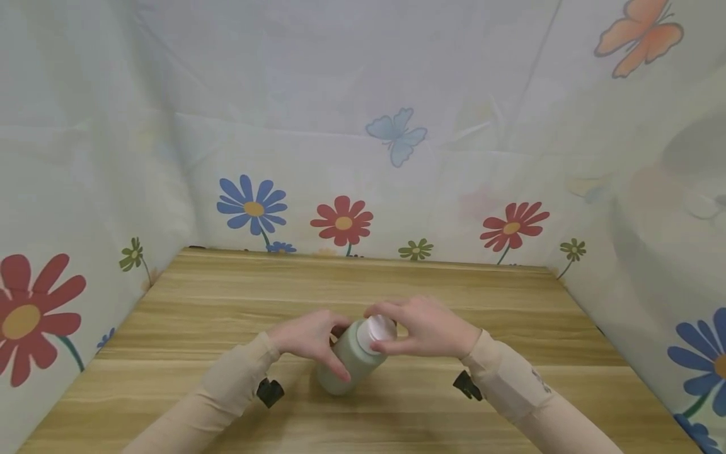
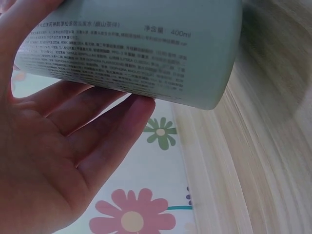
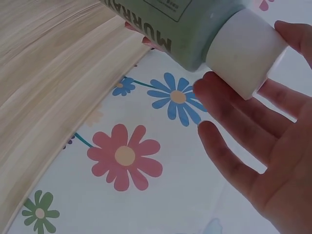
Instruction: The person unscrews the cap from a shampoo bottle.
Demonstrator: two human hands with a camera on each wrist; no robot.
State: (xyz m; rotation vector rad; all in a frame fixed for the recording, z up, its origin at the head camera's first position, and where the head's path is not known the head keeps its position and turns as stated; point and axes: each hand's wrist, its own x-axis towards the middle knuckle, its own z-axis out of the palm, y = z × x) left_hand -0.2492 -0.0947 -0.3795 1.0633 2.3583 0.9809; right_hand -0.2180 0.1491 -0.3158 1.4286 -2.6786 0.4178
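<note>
A pale green bottle [image 1: 355, 357] with a white cap [image 1: 377, 334] is tilted over the wooden table, its cap end up and to the right. My left hand [image 1: 313, 339] grips the bottle's body, thumb on the near side and fingers behind. In the left wrist view the printed label [image 2: 112, 53] reads 400ml. My right hand [image 1: 426, 329] holds the cap between thumb and fingers. The right wrist view shows the cap [image 3: 247, 51] seated on the bottle, with the fingers around it. Whether the bottle's base touches the table cannot be told.
The wood-grain table [image 1: 272, 284] spreads beneath both hands. A white cloth [image 1: 306, 139] printed with flowers and butterflies stands behind it and along both sides. Dark clips [image 1: 270, 392] are fixed at the wrists, over beige sleeves [image 1: 227, 378].
</note>
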